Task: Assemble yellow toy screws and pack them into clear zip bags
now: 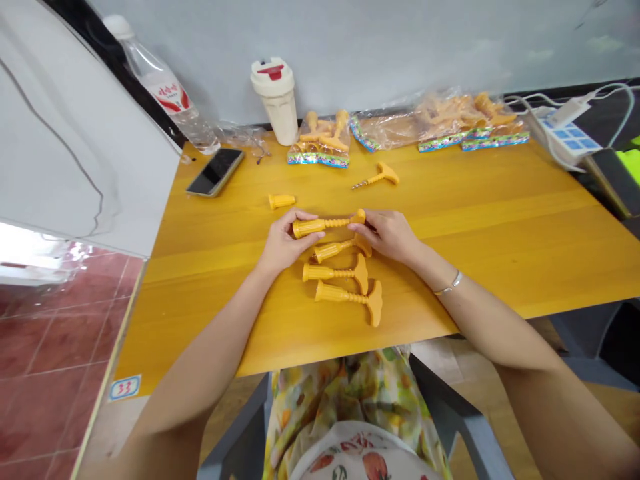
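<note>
My left hand [289, 241] pinches the ribbed yellow sleeve of a corkscrew [334, 223] between thumb and fingers. At its other end my right hand [387, 233] grips the T-shaped handle. The corkscrew lies crosswise between both hands, with sleeve and twisted shaft in line. Just nearer to me, several more yellow corkscrews [334, 273] with sleeves on lie in a row on the table. Beyond my hands are a loose yellow sleeve [283, 201] and a corkscrew with its metal spiral bare [380, 175].
Plastic packets of yellow corkscrews [320, 137] line the back of the wooden table [500, 233]. A white cup [277, 100], a water bottle [163, 90] and a phone [216, 172] stand or lie at the back left. A power strip [570, 137] with cables sits at the back right.
</note>
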`<action>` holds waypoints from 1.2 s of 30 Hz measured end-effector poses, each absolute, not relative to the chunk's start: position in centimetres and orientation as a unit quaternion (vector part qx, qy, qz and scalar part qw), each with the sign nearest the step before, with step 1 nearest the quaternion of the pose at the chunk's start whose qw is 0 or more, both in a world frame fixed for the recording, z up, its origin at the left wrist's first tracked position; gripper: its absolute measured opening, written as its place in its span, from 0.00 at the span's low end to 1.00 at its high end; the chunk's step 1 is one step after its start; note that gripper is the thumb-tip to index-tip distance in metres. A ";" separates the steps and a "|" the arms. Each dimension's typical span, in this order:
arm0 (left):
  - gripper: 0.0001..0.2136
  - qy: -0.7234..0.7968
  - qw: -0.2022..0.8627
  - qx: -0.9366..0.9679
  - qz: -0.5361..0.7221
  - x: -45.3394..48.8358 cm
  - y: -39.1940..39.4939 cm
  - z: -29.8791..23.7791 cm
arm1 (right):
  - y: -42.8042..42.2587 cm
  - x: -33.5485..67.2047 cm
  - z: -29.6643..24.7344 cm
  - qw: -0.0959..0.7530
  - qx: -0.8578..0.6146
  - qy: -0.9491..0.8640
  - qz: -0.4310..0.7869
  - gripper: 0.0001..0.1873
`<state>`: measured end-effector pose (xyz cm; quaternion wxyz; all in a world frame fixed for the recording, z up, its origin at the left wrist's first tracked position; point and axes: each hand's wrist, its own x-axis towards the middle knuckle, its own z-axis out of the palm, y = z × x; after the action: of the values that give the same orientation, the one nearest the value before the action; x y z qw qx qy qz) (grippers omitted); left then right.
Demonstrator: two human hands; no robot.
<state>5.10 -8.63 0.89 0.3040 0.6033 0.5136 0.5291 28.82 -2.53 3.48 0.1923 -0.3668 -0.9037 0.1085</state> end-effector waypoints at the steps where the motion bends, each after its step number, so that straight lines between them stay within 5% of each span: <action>1: 0.18 0.522 0.285 0.607 0.527 5.1 -8.8 1.0 | -2.7 28.7 3.5 0.194 -0.368 -0.901 0.119 0.32; 9: 0.11 0.501 0.139 0.684 0.512 5.3 -9.6 2.0 | -4.5 27.9 4.8 0.248 -0.377 -0.832 0.322 0.38; 15: 0.06 0.456 0.129 0.725 0.500 5.8 -10.0 2.7 | -4.3 27.9 5.1 0.201 -0.394 -0.735 0.514 0.40; 20: 0.05 0.513 0.164 0.677 0.502 5.8 -9.9 2.9 | -3.3 28.7 4.8 0.297 -0.367 -0.827 0.304 0.31; 24: 0.06 0.524 0.176 0.660 0.510 5.8 -10.0 3.1 | -2.9 29.2 4.6 0.254 -0.311 -0.911 0.099 0.24; 27: 0.06 0.512 0.168 0.671 0.509 5.9 -10.2 3.3 | -2.9 29.0 4.3 0.254 -0.295 -0.917 0.086 0.28; 31: 0.06 0.485 0.132 0.708 0.496 5.9 -10.4 3.4 | -3.6 28.4 4.5 0.271 -0.316 -0.881 0.224 0.38; 36: 0.06 0.441 0.103 0.740 0.497 6.2 -10.7 3.4 | -4.6 27.7 5.4 0.195 -0.415 -0.741 0.491 0.41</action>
<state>6.21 -10.68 3.40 0.1025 0.7404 0.4412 0.4966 27.74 -4.60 5.43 0.1946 -0.4151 -0.7410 0.4907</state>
